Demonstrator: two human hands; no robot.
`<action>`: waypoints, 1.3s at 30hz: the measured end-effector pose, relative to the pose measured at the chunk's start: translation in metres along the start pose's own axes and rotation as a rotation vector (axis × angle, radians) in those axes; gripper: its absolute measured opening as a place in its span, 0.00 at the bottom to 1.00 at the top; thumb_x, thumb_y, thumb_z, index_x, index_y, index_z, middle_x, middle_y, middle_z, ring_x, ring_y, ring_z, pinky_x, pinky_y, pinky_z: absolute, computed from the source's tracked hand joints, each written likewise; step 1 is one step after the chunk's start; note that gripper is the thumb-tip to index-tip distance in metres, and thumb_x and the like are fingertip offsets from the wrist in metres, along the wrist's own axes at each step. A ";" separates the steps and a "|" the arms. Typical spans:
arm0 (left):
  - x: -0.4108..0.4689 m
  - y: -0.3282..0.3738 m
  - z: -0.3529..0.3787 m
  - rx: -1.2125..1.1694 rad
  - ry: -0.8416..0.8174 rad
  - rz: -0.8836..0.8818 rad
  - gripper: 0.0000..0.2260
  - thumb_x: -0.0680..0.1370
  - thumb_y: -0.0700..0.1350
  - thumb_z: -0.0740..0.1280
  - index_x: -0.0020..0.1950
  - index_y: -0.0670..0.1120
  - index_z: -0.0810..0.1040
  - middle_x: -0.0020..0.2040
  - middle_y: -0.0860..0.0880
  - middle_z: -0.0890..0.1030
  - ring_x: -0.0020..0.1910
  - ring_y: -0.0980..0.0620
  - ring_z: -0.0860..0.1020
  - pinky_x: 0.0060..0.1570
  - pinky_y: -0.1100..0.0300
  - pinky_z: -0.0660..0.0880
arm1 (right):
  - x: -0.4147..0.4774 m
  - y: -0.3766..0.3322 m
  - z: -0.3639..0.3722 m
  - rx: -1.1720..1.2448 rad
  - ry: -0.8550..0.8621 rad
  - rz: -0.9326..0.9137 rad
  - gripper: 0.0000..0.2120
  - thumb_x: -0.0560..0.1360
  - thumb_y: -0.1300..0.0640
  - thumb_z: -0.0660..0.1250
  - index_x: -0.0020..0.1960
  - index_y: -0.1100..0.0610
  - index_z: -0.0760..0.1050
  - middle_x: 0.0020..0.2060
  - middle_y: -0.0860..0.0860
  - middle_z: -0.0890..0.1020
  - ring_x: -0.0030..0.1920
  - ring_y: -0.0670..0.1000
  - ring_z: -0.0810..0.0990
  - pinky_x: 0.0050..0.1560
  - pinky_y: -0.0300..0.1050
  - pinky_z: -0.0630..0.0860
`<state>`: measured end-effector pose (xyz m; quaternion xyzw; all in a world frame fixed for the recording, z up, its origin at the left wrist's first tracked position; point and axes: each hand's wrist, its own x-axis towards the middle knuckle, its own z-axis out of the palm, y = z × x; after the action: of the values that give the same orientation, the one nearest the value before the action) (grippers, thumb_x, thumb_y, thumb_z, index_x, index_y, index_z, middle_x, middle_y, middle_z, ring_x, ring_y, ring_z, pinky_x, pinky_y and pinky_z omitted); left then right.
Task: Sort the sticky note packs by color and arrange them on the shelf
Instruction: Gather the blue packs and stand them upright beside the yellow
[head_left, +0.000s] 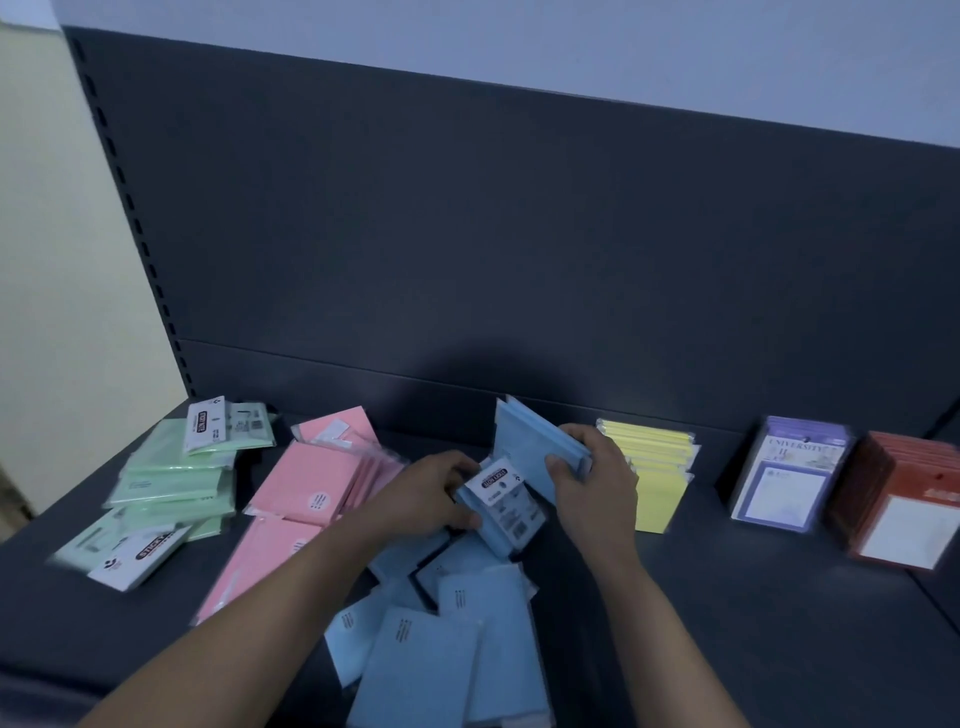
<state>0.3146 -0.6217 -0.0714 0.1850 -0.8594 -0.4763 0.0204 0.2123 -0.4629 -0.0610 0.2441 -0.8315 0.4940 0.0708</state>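
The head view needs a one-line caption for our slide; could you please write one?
Left hand and right hand hold blue packs at the shelf, between pink packs and yellow packs.

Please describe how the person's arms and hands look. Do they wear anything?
The left forearm and right forearm are bare to the frame edge: no sleeves show. The left hand and right hand wear no gloves; no ring, watch or bracelet is visible in the dim light.
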 end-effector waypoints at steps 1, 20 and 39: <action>0.001 0.001 0.001 -0.034 -0.035 0.000 0.21 0.70 0.39 0.75 0.59 0.49 0.73 0.49 0.53 0.82 0.51 0.51 0.80 0.56 0.54 0.77 | 0.000 -0.001 -0.002 -0.009 0.011 -0.014 0.12 0.73 0.61 0.68 0.55 0.51 0.76 0.50 0.46 0.78 0.53 0.49 0.74 0.58 0.49 0.69; -0.001 0.026 0.016 0.764 -0.345 -0.042 0.31 0.62 0.64 0.76 0.58 0.51 0.72 0.55 0.53 0.72 0.58 0.51 0.70 0.55 0.57 0.63 | -0.004 0.007 -0.002 -0.078 -0.160 0.032 0.12 0.75 0.58 0.67 0.58 0.50 0.75 0.52 0.47 0.77 0.51 0.48 0.75 0.51 0.47 0.76; 0.010 0.021 0.007 0.654 -0.192 0.043 0.22 0.64 0.61 0.76 0.49 0.53 0.71 0.49 0.56 0.73 0.50 0.54 0.70 0.51 0.55 0.64 | 0.003 0.005 -0.003 -0.051 -0.168 0.053 0.12 0.76 0.58 0.66 0.59 0.50 0.75 0.52 0.48 0.77 0.50 0.48 0.76 0.46 0.41 0.71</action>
<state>0.2974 -0.6093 -0.0592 0.1176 -0.9683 -0.1903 -0.1110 0.2067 -0.4592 -0.0622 0.2607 -0.8530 0.4521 -0.0061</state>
